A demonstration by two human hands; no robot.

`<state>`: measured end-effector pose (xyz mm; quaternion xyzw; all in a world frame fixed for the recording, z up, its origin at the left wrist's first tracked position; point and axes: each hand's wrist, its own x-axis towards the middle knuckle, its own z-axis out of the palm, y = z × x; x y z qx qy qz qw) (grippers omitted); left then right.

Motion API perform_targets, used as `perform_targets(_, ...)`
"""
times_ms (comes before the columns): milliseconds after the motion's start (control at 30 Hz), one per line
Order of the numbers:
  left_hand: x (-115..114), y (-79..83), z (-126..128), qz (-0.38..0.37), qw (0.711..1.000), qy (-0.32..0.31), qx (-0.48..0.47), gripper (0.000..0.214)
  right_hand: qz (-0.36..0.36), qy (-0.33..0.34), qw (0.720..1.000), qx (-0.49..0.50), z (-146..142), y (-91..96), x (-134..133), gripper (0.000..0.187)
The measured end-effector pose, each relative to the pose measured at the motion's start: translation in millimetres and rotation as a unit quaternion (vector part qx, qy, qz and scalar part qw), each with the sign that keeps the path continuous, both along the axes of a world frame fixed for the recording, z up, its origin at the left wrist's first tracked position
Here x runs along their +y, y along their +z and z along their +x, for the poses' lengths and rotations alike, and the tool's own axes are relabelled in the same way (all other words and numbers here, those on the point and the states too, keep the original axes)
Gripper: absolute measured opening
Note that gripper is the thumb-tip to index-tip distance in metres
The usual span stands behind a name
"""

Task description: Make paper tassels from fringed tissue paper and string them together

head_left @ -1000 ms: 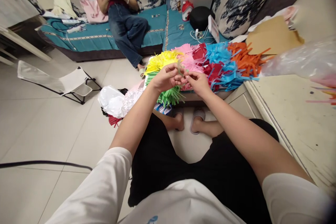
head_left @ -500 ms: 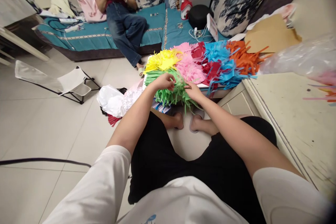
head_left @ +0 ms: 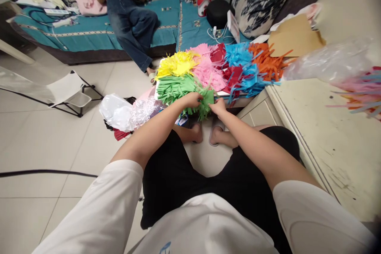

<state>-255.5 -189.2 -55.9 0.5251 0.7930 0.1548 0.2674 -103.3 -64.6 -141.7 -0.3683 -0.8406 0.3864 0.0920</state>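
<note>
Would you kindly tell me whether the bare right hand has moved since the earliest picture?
Yes: judged against the pile of pink paper-like strips, the bare right hand has shifted down the view, from overlapping the pile's lower part to below it.

Across the far side of my view I see a sofa [head_left: 89, 24] with a teal cover and a dark base, a patterned cushion [head_left: 262, 2] leaning at its back. Pale square tiles make up the floor [head_left: 26, 139]. I have a white folding chair [head_left: 64, 89] with dark legs at left, and a scuffed cream cabinet [head_left: 336, 162] at right. The light looks soft.
</note>
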Motion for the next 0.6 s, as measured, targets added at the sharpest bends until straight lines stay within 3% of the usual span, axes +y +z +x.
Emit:
perform_targets(100,-2.5,5.4,-1.7,-0.001,1.000,-0.001,-0.008,0.036,-0.015,0.002,0.999,-0.046,-4.7,16.0,-8.4,0.010)
perform_targets(233,-15.8,19.6,-14.4,0.029,0.997,0.032,-0.062,0.021,0.007,0.086,0.994,-0.061,1.9,61.0,2.0,0.027)
perform_targets(300,-24.2,27.5,-22.7,0.101,0.987,0.079,-0.097,0.012,0.006,0.157,0.985,-0.068,21.6,92.1,16.0,0.036)
perform_targets(367,-30.8,34.5,-29.9,0.184,0.967,0.132,-0.116,0.007,-0.069,0.297,0.950,-0.071,49.8,125.3,30.7,0.032)
perform_targets(400,-32.7,37.4,-32.7,0.220,0.955,0.156,-0.123,0.008,-0.118,0.317,0.939,-0.057,64.5,141.2,37.2,0.037)
perform_targets(500,-32.9,42.7,-37.1,0.300,0.914,0.221,-0.159,0.015,-0.145,0.250,0.957,-0.032,98.5,177.1,49.5,0.042)
perform_targets(600,-28.5,44.2,-33.6,0.329,0.887,0.234,-0.226,0.016,-0.053,0.218,0.970,-0.099,109.8,187.8,48.5,0.037)
